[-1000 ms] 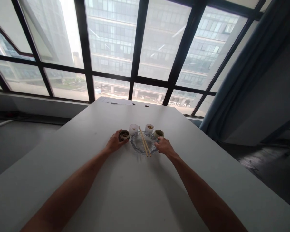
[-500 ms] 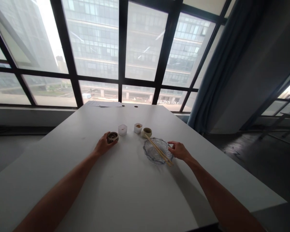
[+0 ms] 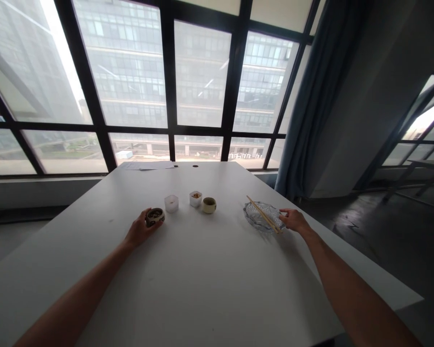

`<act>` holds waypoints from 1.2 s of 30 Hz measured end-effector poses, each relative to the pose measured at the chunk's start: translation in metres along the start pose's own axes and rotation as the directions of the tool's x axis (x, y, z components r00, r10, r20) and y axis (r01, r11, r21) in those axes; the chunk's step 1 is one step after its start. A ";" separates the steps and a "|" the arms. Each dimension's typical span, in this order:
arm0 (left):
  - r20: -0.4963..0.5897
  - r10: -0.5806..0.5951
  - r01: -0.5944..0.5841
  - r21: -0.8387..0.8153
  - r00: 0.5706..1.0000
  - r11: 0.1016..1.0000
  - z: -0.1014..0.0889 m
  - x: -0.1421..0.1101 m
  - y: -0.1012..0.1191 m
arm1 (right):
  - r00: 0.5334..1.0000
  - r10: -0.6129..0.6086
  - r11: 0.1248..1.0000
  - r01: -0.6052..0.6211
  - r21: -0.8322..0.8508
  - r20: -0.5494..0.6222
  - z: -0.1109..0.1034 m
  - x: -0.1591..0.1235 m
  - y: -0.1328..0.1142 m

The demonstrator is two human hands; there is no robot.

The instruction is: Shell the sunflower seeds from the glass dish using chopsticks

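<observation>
My left hand (image 3: 142,228) is wrapped round a small dark-patterned bowl (image 3: 155,218) with dark contents, at the left of the white table. On the right, my right hand (image 3: 293,220) grips the rim of a clear glass plate (image 3: 262,224) between thumb and fingers. A pair of wooden chopsticks (image 3: 264,215) lies across that plate, both ends reaching past its rim. Between my hands stand a white cup (image 3: 171,204), a second white cup (image 3: 196,199) with brownish pieces in it, and a small beige bowl (image 3: 209,206).
Sheets of paper (image 3: 144,166) lie at the far left end of the white table (image 3: 202,270). Beyond it are large black-framed windows. A blue curtain (image 3: 304,120) hangs at the right, past the table's right edge.
My right hand has moved the glass plate, with the chopsticks on it, to the right, away from the beige bowl. My left hand keeps hold of the patterned bowl. The view has shifted slightly.
</observation>
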State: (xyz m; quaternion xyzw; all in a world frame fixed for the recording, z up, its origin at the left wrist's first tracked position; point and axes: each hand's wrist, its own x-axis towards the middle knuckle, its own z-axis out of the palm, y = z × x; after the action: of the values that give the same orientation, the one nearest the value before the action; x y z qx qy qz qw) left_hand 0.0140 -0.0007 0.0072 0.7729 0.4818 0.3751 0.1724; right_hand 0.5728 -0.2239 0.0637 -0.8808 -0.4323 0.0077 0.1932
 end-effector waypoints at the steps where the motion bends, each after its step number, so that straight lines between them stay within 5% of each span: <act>1: -0.002 0.002 -0.002 -0.005 1.000 1.000 0.000 0.000 -0.001 | 1.000 0.011 1.000 -0.011 -0.013 0.006 -0.005 0.003 0.003; 6: -0.012 0.003 -0.003 -0.022 1.000 1.000 0.001 0.000 -0.001 | 0.996 0.085 0.986 -0.088 -0.144 -0.030 -0.032 0.021 -0.017; 8: -0.007 0.002 -0.002 -0.034 1.000 0.999 0.001 0.001 -0.002 | 0.995 0.053 0.981 -0.069 -0.183 -0.090 -0.032 0.021 -0.052; 10: 0.002 -0.002 0.002 -0.053 1.000 0.999 0.002 0.001 -0.003 | 0.989 -0.108 0.980 0.089 -0.177 -0.105 -0.019 0.013 -0.102; 13: 0.012 -0.002 0.003 -0.086 1.000 0.996 0.003 0.000 -0.006 | 0.816 -0.577 0.812 0.578 -0.081 0.034 0.014 -0.007 -0.182; 15: 0.024 -0.003 0.006 -0.106 1.000 0.994 0.003 -0.001 -0.007 | 0.722 -0.676 0.715 0.691 -0.104 0.145 0.036 -0.015 -0.224; 17: 0.043 -0.004 0.010 -0.123 0.999 0.992 0.003 -0.002 -0.007 | 0.704 -0.669 0.693 0.707 -0.141 0.240 0.052 -0.015 -0.249; 20: 0.054 -0.005 0.012 -0.131 0.999 0.991 0.003 -0.003 -0.005 | 0.706 -0.636 0.692 0.700 -0.175 0.312 0.064 0.002 -0.257; 28: 0.049 0.003 0.004 -0.148 0.999 0.989 0.005 -0.002 -0.002 | 0.763 -0.527 0.731 0.632 -0.257 0.375 0.061 0.053 -0.223; 36: 0.049 0.013 -0.005 -0.154 0.999 0.988 0.003 -0.004 0.000 | 0.740 -0.567 0.728 0.656 -0.199 0.362 0.077 0.088 -0.240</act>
State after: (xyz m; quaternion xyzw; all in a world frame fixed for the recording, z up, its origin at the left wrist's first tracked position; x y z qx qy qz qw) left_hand 0.0159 -0.0036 0.0037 0.7686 0.4435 0.3925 0.2418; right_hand 0.4320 0.0018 0.0893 -0.6953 -0.7184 -0.0032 -0.0201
